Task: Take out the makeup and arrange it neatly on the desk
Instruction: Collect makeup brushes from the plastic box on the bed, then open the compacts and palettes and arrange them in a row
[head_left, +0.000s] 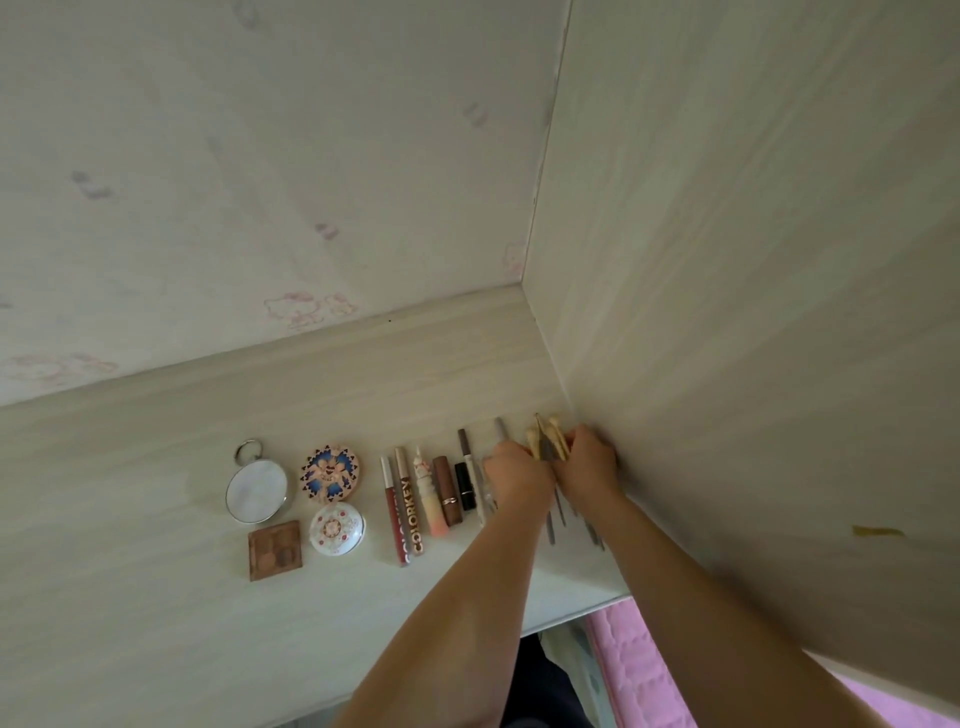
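Both hands, left hand (514, 470) and right hand (589, 460), close together around a bundle of makeup brushes (546, 441) at the desk's (156, 597) far right end.

Pale wood-grain desk (156, 597) with makeup laid in a row.

From the left lie a round mirror (256, 491), a brown palette (275, 550), two patterned compacts (329, 473) (337, 529), then lip glosses (402, 512), lipsticks (448, 490), pencils (474, 480) and brushes (546, 441) side by side by the wall.
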